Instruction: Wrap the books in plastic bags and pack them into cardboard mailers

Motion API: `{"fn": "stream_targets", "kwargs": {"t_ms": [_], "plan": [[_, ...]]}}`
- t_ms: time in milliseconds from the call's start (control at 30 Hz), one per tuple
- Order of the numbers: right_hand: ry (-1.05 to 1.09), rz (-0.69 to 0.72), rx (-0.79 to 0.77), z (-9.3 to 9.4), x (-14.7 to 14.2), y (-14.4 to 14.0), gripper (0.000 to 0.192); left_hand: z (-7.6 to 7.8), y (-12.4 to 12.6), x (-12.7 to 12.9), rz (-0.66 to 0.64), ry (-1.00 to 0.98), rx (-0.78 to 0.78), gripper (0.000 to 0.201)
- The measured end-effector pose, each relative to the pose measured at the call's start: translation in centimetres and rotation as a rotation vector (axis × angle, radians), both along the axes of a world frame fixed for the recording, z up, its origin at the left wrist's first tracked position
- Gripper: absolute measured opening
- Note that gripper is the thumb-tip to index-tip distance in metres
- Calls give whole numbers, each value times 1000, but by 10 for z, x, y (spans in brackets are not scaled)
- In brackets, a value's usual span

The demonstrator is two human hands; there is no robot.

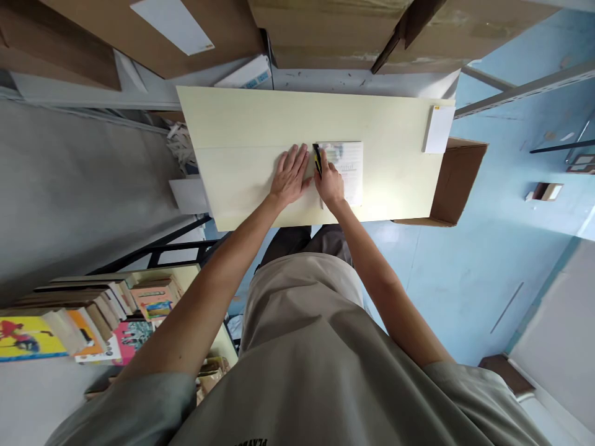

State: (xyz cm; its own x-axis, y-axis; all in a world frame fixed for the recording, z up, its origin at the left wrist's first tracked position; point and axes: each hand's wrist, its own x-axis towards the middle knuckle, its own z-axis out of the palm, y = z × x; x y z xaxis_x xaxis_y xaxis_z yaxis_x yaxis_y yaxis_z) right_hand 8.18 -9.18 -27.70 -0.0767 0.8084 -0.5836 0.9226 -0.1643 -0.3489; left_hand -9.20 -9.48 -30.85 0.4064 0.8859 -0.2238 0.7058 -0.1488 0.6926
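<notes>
Board: one pale yellow board (242, 124) lies flat, with lots of bare room on the left and far side.
Book: one thin white book (348, 170) lies near the board's middle, a bit right, its near edge close to the board's near edge.
Left hand: the left hand (290, 176) lies flat, fingers spread, pressing the board just beside the book.
Right hand: the right hand (331, 183) is closed around one yellow and black utility knife (317, 160) at the book's left edge.
Hard to see: the blade tip is too small to make out.
Corner: one white pad (437, 129) sits at the far right corner.
Boxes: one open cardboard box (460, 183) pokes out under the right edge.
Books: a row of books (93, 316) stands low on the left, cut off by the picture's edge.
</notes>
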Motion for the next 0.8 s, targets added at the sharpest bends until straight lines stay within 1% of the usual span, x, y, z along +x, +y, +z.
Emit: {"fn": "stream_targets", "kwargs": {"t_ms": [233, 367, 533, 800], "plan": [[-94, 112, 18, -10, -3, -12, 81, 4, 5, -3, -34, -8, -11, 85], [-117, 90, -6, -8, -4, -15, 79, 5, 5, -2, -40, 3, -8, 85], [-102, 55, -39, 3, -6, -21, 74, 4, 4, 0, -40, 4, -15, 87], [-124, 21, -123, 31, -14, -36, 75, -5, 4, -2, -47, 5, -20, 93]]}}
